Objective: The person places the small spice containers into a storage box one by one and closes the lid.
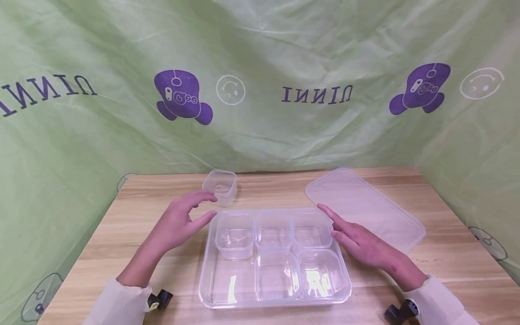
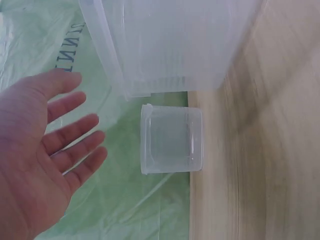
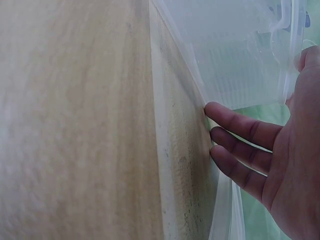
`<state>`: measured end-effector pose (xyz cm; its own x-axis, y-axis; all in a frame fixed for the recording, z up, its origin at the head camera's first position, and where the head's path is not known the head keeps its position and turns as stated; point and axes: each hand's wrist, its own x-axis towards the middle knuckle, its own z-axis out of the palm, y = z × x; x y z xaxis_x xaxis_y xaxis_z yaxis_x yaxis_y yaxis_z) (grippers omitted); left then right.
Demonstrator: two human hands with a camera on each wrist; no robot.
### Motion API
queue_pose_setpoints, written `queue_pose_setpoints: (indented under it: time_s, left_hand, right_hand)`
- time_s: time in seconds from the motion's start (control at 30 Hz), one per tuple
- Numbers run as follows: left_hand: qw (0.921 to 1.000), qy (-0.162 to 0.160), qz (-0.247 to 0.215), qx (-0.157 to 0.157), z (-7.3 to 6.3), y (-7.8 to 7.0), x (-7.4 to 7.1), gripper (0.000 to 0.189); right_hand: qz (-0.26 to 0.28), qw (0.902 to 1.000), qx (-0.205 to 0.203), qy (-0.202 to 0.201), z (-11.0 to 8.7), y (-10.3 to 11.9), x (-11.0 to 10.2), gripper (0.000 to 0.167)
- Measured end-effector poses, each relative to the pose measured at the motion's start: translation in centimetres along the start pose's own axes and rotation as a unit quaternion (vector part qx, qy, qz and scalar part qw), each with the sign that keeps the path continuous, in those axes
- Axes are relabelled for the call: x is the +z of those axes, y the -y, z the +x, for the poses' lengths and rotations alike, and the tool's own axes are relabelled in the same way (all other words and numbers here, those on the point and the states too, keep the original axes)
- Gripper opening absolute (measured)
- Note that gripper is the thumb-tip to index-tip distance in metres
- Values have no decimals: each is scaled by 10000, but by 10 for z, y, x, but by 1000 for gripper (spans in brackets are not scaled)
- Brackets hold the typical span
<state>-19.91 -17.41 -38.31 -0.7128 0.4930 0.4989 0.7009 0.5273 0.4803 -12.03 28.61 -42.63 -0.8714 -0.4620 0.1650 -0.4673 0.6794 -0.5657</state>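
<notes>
A large clear plastic box (image 1: 206, 284) sits on the table with several small clear containers inside. Three of these, such as the back-left container (image 1: 235, 237), line its far side; two, including the front-right container (image 1: 322, 275), are at its near side. Another small container (image 1: 223, 198) stands on the table behind the box's far-left corner. My left hand (image 1: 183, 221), fingers apart, hovers near that loose container and the box's left rim, holding nothing. In the left wrist view, a gap separates it from the small container (image 2: 172, 140). My right hand (image 1: 361, 243) rests its extended fingers along the box's right rim.
A flat translucent lid (image 1: 365, 207) lies on the table behind and to the right of the box, partly hidden by my right hand. A green printed curtain (image 1: 260, 135) surrounds the wooden table (image 1: 170, 289) at the back and both sides.
</notes>
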Motion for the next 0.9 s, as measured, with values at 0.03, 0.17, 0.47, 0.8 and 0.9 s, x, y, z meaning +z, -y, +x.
queue_pose_setpoints:
  time_s: [0.03,0.17,0.47,0.8,0.9]
  left_hand:
    - [10000,-72,42,-38,1,2,0,29]
    - [9988,-299,318,-222,6,8,1,29]
    - [9915,-87,1167,-564,14,26,3,35]
    - [9874,302,1142,-1055,17,43,5,46]
    - [9866,357,1164,-1086,18,45,6,46]
  right_hand:
    - [-5,10000,5,6,0,0,0,61]
    - [-2,10000,33,7,0,-1,0,61]
    - [-14,10000,91,12,-1,0,0,61]
    - [-41,9999,102,-11,0,-3,2,62]
    - [-31,10000,93,-12,0,-3,2,62]
